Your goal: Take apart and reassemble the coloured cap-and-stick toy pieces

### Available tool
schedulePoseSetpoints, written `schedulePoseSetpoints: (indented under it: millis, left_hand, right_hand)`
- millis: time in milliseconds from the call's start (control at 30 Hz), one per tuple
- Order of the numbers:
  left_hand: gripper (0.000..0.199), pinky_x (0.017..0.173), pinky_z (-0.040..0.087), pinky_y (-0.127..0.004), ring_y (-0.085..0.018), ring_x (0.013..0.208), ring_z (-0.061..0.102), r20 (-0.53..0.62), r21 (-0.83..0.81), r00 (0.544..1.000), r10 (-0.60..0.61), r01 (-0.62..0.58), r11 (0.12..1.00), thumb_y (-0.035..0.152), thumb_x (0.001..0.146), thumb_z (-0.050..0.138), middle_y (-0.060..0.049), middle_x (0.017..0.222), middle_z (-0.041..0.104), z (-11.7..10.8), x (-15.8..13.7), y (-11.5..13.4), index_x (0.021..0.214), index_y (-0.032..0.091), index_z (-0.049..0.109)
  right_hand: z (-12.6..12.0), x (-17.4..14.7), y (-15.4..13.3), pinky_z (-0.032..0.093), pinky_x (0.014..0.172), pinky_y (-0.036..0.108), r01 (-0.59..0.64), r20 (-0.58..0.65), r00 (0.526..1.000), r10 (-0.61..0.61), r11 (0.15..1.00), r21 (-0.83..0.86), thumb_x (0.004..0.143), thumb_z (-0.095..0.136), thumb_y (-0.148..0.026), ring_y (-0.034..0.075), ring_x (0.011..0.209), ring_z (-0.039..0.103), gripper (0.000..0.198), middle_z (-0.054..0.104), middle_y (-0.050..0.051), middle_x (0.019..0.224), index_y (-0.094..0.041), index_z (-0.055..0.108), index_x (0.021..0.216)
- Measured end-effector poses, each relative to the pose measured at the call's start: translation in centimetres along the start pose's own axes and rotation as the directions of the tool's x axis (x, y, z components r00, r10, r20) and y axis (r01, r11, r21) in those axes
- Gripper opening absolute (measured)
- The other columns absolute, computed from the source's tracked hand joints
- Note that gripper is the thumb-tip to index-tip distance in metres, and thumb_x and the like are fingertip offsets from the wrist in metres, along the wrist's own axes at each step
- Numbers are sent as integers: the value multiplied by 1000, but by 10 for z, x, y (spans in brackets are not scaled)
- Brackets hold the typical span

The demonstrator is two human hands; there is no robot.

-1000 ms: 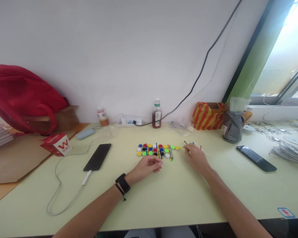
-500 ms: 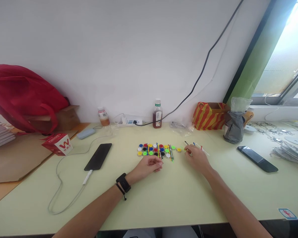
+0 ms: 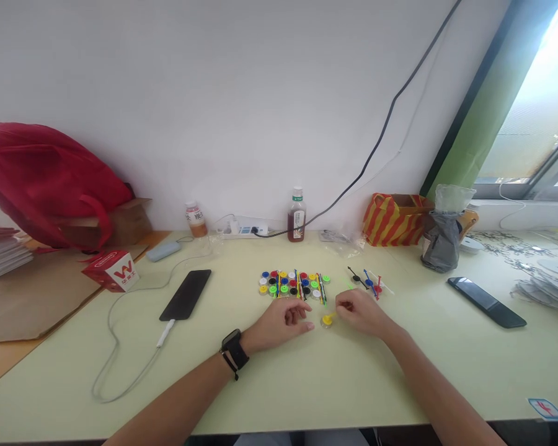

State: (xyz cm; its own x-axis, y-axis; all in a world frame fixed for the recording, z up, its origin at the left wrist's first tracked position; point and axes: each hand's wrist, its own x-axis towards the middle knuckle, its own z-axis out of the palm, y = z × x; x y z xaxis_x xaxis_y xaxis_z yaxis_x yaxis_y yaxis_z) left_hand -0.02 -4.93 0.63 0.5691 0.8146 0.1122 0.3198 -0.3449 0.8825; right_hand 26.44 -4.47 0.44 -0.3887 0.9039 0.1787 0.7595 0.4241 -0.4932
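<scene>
A yellow spinner (image 3: 327,320) is placed between the hands, apparently pinched by the right hand (image 3: 360,311); nothing is gripped by the left hand (image 3: 279,323), fingers parted. Assembled spinners (image 3: 356,279) are set beyond; rowed discs (image 3: 263,289) and arrows (image 3: 299,285) are left unjoined.

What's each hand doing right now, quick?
Left hand: open, fingers loosely curled, nothing seen in it.
Right hand: closed, seemingly pinching the yellow piece by its arm.

left fingers (image 3: 300,306): half-curled, parted | right fingers (image 3: 344,297): curled, pinching
</scene>
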Motion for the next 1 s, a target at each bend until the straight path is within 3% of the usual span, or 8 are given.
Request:
schedulePoseSetpoints:
  millis: [67, 167, 300, 467, 667, 833, 1000]
  left_hand:
    - [45, 66, 46, -27, -16, 77, 56, 29, 108, 997, 69, -72, 992, 47, 79, 80, -5, 93, 66, 0, -1, 3, 114, 20, 73]
    - [30, 68, 44, -27, -16, 77, 54, 87, 162, 987, 134, -147, 976, 43, 83, 76, -5, 93, 64, -1, -1, 6, 103, 20, 76]
    - [25, 63, 42, -25, -14, 71, 53, 79, 119, 995, 67, -76, 990, 42, 84, 75, -3, 87, 62, -2, 1, 5, 89, 18, 73]
    - [24, 58, 38, -23, -12, 66, 49, 50, 7, 998, 29, -29, 1000, 38, 81, 78, 2, 74, 57, -1, 2, 0, 87, 17, 68]
    - [28, 54, 36, -21, -9, 63, 47, 17, -117, 1000, 5, -3, 993, 38, 77, 82, 1, 79, 57, -1, 2, -3, 87, 14, 71]
    - [36, 68, 52, -26, -13, 73, 60, 9, -233, 1000, 7, -4, 972, 36, 74, 86, -4, 90, 65, -1, 2, -2, 100, 14, 74]
    - [45, 89, 59, -37, -21, 89, 72, -18, -287, 1000, -4, -2, 958, 37, 74, 87, -10, 104, 73, 0, 1, -3, 112, 15, 75]
  right_hand:
    - [7, 0, -12, 27, 57, 26, 55, 48, 997, -60, 993, 106, 70, 48, -11, 12, 59, 39, 13, 46, -3, 59, -19, 46, 61]
    - [17, -1, -25, 29, 57, 25, 75, 110, 988, -105, 966, 247, 72, 49, -12, 12, 60, 41, 10, 50, -3, 64, -20, 52, 68]
    - [18, -1, -28, 30, 57, 24, 30, 144, 985, -94, 918, 397, 82, 50, -16, 12, 61, 41, 10, 49, -3, 66, -20, 56, 74]
    - [8, 0, -28, 33, 60, 26, 34, 78, 994, -80, 878, 478, 99, 46, -35, 14, 65, 42, 28, 53, -1, 73, -20, 64, 85]
    - [7, 1, -28, 40, 65, 29, 57, 30, 996, -86, 845, 531, 99, 51, -46, 18, 77, 52, 34, 62, 5, 87, -21, 71, 91]
    - [6, 2, -27, 44, 72, 32, 46, -19, 999, -43, 804, 593, 95, 61, -47, 21, 84, 56, 29, 63, 6, 92, -22, 76, 96]
    - [3, 0, -31, 47, 80, 34, -23, 18, 1000, 13, 600, 800, 87, 73, -44, 19, 87, 61, 23, 68, 4, 93, -21, 70, 94]
